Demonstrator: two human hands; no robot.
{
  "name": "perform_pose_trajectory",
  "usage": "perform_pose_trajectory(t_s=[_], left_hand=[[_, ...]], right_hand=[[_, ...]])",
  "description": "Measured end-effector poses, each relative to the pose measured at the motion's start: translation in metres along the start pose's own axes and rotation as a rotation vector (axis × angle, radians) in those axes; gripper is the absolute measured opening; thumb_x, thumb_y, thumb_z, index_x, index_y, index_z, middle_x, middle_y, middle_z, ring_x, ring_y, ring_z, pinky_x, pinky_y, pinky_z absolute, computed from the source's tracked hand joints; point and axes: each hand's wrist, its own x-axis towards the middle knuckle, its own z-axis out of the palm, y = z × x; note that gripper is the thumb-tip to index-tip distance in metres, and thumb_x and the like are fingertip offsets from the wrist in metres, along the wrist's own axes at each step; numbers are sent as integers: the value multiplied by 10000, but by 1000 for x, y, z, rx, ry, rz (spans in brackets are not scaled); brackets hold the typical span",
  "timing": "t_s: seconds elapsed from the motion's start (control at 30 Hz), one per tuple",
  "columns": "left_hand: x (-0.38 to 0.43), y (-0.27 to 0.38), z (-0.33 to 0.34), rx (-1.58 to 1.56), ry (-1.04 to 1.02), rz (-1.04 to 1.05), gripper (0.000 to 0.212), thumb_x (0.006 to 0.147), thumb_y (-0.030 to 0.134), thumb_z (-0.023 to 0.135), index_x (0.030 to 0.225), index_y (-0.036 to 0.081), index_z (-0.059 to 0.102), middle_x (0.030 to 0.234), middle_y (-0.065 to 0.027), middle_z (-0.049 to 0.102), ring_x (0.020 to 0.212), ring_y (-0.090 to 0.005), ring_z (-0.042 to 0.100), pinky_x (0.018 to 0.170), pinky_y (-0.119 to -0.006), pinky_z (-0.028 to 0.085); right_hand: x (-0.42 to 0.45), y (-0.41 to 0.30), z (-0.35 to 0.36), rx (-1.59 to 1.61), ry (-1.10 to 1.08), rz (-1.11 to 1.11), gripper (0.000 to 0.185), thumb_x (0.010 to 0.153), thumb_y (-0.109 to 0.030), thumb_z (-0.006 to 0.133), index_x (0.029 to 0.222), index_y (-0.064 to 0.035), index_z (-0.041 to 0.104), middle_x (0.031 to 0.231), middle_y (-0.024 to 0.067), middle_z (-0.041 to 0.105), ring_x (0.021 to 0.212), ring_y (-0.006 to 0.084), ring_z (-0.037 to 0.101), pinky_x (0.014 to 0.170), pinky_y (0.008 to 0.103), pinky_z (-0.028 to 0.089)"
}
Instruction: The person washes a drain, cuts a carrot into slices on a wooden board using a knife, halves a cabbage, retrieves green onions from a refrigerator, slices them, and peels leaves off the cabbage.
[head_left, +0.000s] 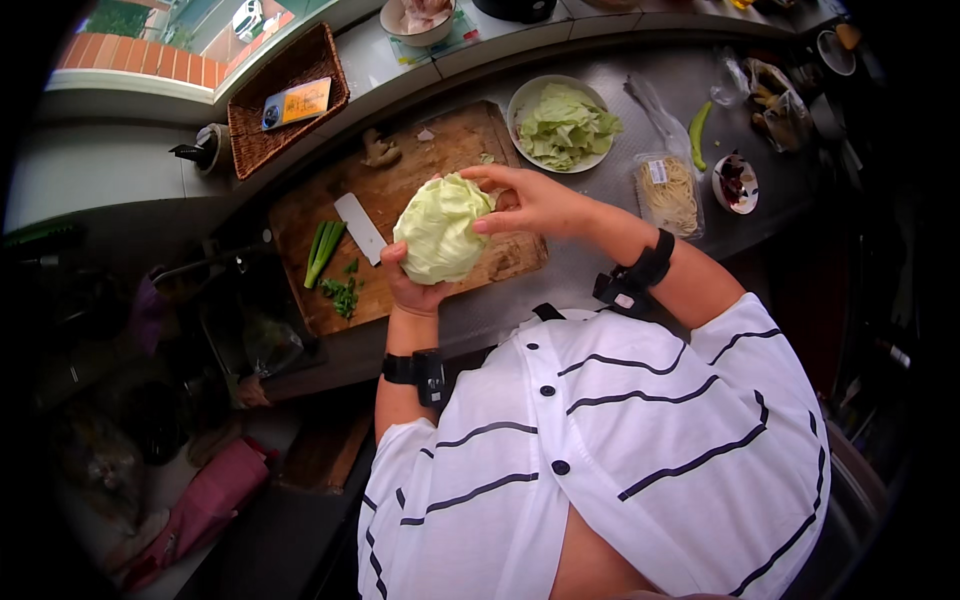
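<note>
A pale green head of cabbage (442, 229) is held up over a wooden cutting board (480, 135). My left hand (414, 289) supports it from the lower left, thumb on its side. The fingers of my right hand (517, 199) touch its right edge and upper side. Left of the cabbage, a knife's wide pale blade (360, 229) lies on the board; its handle is not visible. Green onion stalks (325, 253) and chopped greens (343, 295) rest at the board's left end, with a piece of ginger (381, 148) at the back. A white plate (520, 144) behind my right hand bears torn cabbage leaves (568, 126).
Packaged noodles (667, 193), a green chili pepper (700, 135) and a small bowl (735, 184) with dark red contents sit on the counter's right. A wicker basket (251, 142) holding a phone (297, 103) stands by the window. Raw meat (426, 15) fills a bowl (417, 35) on the ledge.
</note>
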Motion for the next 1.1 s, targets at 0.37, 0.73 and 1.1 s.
perform_pose_trajectory(t_s=[0.37, 0.73, 1.1], left_hand=[[-5, 6, 7, 30, -18, 12, 934, 744, 438, 632, 1475, 15, 232, 1467, -162, 359, 1289, -337, 440, 1038, -520, 408], [3, 6, 7, -84, -132, -7, 996, 674, 451, 694, 1478, 76, 241, 1483, -230, 294, 1287, -418, 419, 1004, -600, 406], [2, 19, -17, 27, 41, -12, 886, 720, 407, 678, 1454, 79, 307, 1478, -242, 298, 1295, -440, 399, 1019, -558, 411]], right_hand=[[1, 4, 3, 266, 10, 77, 510, 895, -236, 658, 1320, -30, 467, 1047, 84, 622, 871, 128, 631, 734, 260, 540], [3, 24, -12, 514, 207, 123, 392, 942, -180, 596, 1303, -75, 486, 945, 12, 615, 744, 67, 585, 715, 230, 526], [-4, 35, -40, 487, 306, 19, 367, 939, -176, 595, 1290, -94, 523, 980, 14, 616, 779, 85, 597, 737, 234, 525]])
